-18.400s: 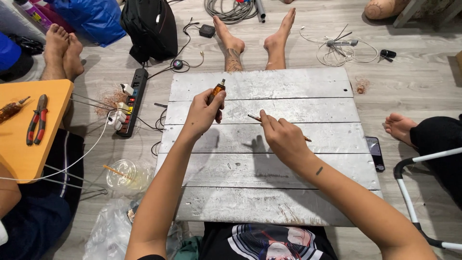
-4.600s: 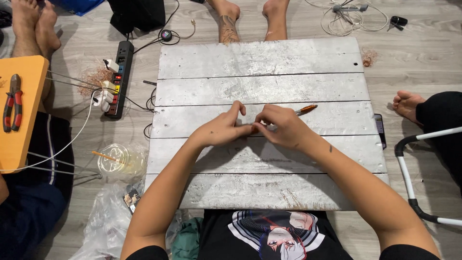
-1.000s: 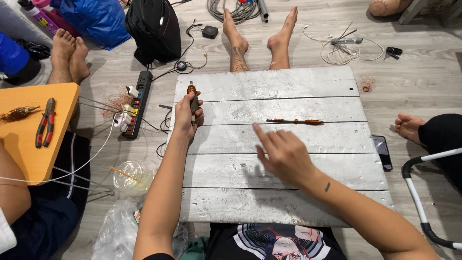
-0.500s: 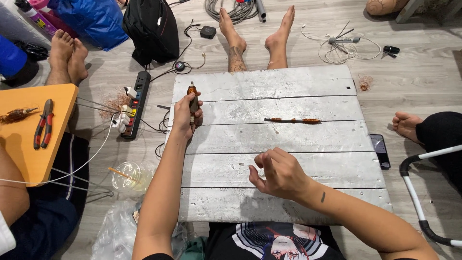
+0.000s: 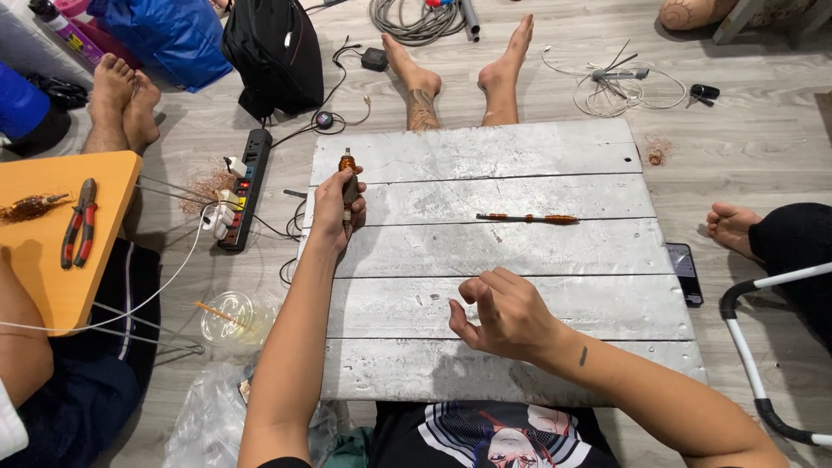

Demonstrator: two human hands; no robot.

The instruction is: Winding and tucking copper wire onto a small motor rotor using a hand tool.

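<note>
My left hand (image 5: pixel 336 208) is closed around a small brown handled tool (image 5: pixel 347 176), held upright over the left edge of the grey wooden board (image 5: pixel 520 260). My right hand (image 5: pixel 507 314) hovers above the board's near half with its fingers loosely curled and nothing in them. A thin rod wrapped in copper wire (image 5: pixel 527 218) lies flat on the board beyond my right hand, apart from both hands.
A black power strip (image 5: pixel 244 186) with plugs lies left of the board, near a plastic cup (image 5: pixel 232 317). An orange table (image 5: pixel 52 234) holds red pliers (image 5: pixel 80 222). Other people's bare feet (image 5: pixel 459 74) rest past the far edge. A phone (image 5: pixel 683 273) lies at the right.
My right hand has pulled back from the copper-wrapped rod toward my body over the last second. My left hand stays in place with the tool.
</note>
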